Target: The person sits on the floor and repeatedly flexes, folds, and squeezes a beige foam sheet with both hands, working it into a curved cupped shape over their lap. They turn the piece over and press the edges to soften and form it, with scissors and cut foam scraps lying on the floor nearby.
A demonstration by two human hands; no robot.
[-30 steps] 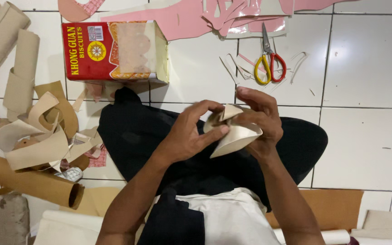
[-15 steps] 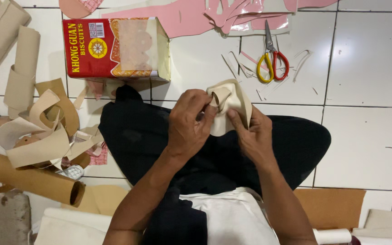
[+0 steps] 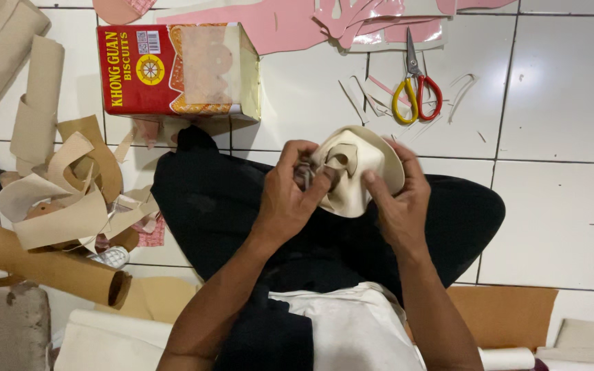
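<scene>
Both my hands hold a cream-coloured curved piece of material [image 3: 361,167] above my lap. My left hand [image 3: 291,196] pinches its left side, fingers pressed into a folded opening near the middle. My right hand [image 3: 394,206] cups it from the right and below, thumb on its front face. The piece is rounded at the top and bends over my right fingers. A small dark object sits between my left fingers and the piece; I cannot tell what it is.
Yellow-and-red-handled scissors [image 3: 416,88] lie on the white tiled floor ahead, among thin offcuts. A red biscuit tin [image 3: 173,69] stands at upper left. Pink sheet scraps [image 3: 290,24] lie beyond. Tan strips and rolls [image 3: 63,192] pile at the left. A brown sheet [image 3: 503,316] lies at lower right.
The cream piece has been turned and brought upright between both hands, its rounded face now toward me. My left fingers moved into its folded middle.
</scene>
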